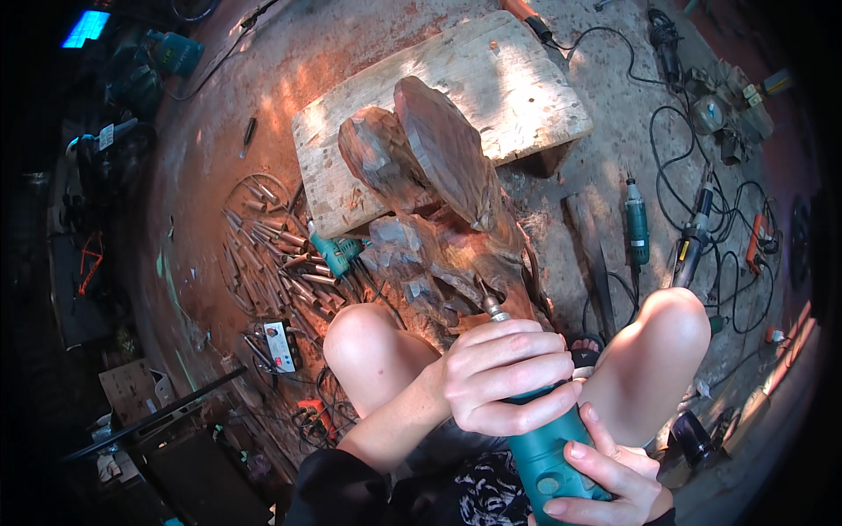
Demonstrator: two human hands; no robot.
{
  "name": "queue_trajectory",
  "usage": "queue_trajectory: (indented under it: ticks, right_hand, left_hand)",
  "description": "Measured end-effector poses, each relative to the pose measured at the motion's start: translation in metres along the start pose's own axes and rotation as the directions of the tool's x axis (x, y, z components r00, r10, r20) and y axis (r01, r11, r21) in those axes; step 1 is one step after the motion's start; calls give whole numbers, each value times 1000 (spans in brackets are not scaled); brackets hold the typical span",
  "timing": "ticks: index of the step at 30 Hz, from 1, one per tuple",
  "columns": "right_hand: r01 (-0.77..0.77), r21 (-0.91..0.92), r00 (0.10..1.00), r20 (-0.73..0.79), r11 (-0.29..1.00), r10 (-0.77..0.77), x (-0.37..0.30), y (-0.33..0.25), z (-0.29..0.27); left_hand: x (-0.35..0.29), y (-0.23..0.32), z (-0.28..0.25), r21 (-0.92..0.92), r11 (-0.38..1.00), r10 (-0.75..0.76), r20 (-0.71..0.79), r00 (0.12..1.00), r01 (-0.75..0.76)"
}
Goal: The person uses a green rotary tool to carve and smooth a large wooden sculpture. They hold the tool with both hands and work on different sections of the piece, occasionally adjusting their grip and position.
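Observation:
Both my hands grip a teal die grinder (548, 451) that points up and away from me. My left hand (509, 373) wraps round its front end, just behind the metal collet. Lower down, my right hand (614, 482) closes on the rear of the body. The tool's narrow bit meets or nearly meets a reddish-brown wood carving (465, 254); I cannot tell whether it touches. Rough and partly shaped, the carving leans on a low wooden board (535, 88), with two rounded lobes at its far end. My bare knees flank its near end.
Several chisels (285, 254) lie piled at the left beside a teal power tool (335, 252). Another teal grinder (636, 223) and a black-and-grey one (693, 232) rest at the right among looping cables. A white power strip or box (279, 346) sits left of my knee.

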State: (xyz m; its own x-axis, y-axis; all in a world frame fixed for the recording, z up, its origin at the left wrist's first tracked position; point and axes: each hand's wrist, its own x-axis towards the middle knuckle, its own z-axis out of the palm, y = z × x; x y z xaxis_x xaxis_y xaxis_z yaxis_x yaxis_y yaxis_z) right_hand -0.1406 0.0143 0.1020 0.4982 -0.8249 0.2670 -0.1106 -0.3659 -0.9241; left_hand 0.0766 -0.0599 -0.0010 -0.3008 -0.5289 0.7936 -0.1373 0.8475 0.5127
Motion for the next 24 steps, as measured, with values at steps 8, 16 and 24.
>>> queue_trajectory:
  ticks: [8, 16, 24]
  right_hand:
    - [55, -15, 998, 1, 998, -55, 5, 0, 2]
    - [80, -48, 997, 26, 996, -79, 12, 0, -1]
    - [-121, -7, 991, 52, 993, 121, 17, -9, -4]
  left_hand:
    - [-2, 0, -1, -13, 1000, -11, -13, 1000, 11]
    - [2, -3, 1, -1, 1000, -30, -76, 997, 30]
    - [2, -4, 1, -4, 999, -44, -67, 997, 44]
